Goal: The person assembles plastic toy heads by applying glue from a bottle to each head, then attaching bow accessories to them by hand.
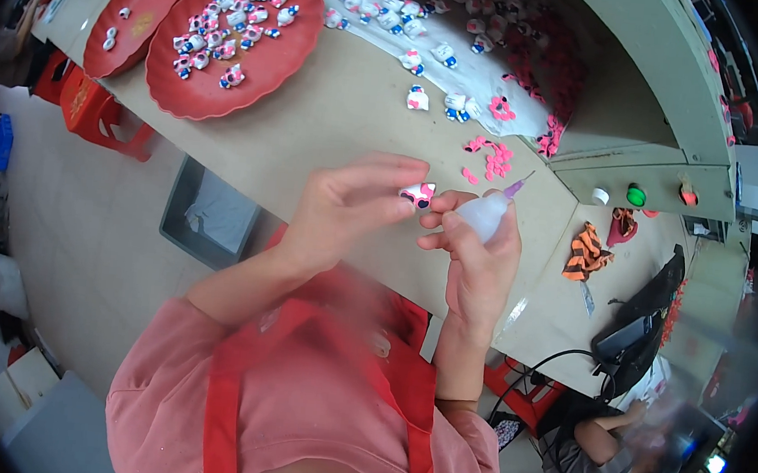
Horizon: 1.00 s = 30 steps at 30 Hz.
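**Main risks: slip, drip, jab**

My L hand is pinching the white/pink fig betw. thumb & fingertips, up over the bench. It's tiny, so a slight twist or slick skin could pop it loose; too hard a squeeze & any detail on it might shift. My R hand is wrapped round the squeeze bottle, w/ fingertips right by the fig; can't tell if they touch it. The needle tip aims up & away. Extra palm pressure could force out a drip, poss. onto the pink bits near it in my view; a careless wrist turn could jab my L hand or scratch the fig. Beyond those, loose figs sit on the bench; a knuckle sweep might scatter them. Farther, L side, the bigger red tray holds a heap more; if smth sticky got in there, they could bond.
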### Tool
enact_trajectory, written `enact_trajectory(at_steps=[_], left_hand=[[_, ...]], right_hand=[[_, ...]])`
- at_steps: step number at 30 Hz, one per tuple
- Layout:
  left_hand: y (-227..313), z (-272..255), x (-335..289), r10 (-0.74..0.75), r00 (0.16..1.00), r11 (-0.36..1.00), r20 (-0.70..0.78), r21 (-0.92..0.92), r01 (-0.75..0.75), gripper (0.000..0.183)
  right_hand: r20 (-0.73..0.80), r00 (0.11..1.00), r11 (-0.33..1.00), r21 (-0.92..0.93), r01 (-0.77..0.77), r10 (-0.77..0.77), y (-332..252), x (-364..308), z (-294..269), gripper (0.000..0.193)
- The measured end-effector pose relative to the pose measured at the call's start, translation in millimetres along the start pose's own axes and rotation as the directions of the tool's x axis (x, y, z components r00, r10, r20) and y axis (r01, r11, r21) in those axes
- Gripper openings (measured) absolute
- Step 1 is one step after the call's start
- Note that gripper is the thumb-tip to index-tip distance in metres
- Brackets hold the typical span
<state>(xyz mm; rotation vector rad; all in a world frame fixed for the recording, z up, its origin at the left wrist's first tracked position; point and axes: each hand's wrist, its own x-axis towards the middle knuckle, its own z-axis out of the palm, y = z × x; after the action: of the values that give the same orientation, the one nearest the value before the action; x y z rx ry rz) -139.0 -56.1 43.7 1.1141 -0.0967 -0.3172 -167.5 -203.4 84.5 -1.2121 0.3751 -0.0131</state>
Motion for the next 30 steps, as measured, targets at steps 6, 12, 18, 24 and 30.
enact_trajectory(at_steps=[6,12,18,24,30], left_hand=[[-7.6,6.4,-2.2,0.189,0.981,0.97,0.048,0.146,-0.194,0.021],[-12.8,7.2,-4.7,0.424,0.906,0.799,0.003,0.469,-0.376,0.018],[-15.0,8.1,-5.3,0.509,0.858,0.703,0.067,0.544,-0.459,0.017],[-13.0,6.0,-9.0,0.587,0.809,0.682,0.025,0.523,-0.511,0.018],[-12.8,-3.3,-11.3,0.543,0.839,0.711,0.037,0.511,-0.482,0.019]], right_hand=[[-0.019,0.999,0.993,-0.114,0.029,-0.032,8.6,-2.6,-1.6,0.028],[-0.028,0.997,0.991,-0.111,0.075,-0.079,18.6,3.8,5.0,0.025],[-0.047,0.979,0.945,-0.276,0.176,-0.196,20.9,1.5,3.5,0.028],[0.038,0.982,0.945,-0.269,0.187,-0.184,24.0,5.3,5.2,0.023],[0.058,0.986,0.943,-0.287,0.166,-0.155,24.8,8.8,15.2,0.017]])
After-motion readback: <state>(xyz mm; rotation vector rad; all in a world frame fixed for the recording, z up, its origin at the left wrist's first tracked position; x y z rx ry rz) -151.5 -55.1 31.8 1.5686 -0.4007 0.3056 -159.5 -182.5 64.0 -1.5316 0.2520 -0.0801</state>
